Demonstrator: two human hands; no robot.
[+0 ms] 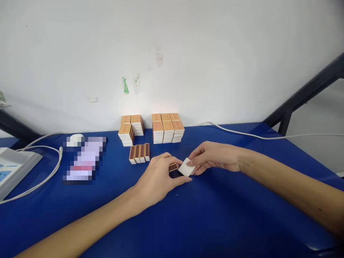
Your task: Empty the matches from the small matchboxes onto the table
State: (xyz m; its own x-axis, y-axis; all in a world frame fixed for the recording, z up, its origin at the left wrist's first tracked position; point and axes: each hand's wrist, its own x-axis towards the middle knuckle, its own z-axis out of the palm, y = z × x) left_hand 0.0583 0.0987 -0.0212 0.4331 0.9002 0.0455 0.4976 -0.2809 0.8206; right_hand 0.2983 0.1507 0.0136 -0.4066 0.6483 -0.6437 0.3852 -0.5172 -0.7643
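Observation:
My left hand (160,173) is curled round a matchbox (173,167), whose dark striking side with orange edges shows between the forefinger and thumb. The hand covers part of this box, and the left thumb stretches out below it. Close by on the right, my right hand (204,157) pinches a small white matchbox piece (186,167), tilted, with a plain face up. Whether this white piece touches the left fingers is hard to tell. Just left of my hands, several matchboxes (139,153) stand in a row on their edges, dark striking sides up.
Behind my hands, stacked matchboxes form a larger block (168,127) and a smaller stepped group (130,129) near the wall (215,71). On the left of the blue table (228,222) lie a blurred phone-like object (86,159), a white device (16,170) and a cable (57,165).

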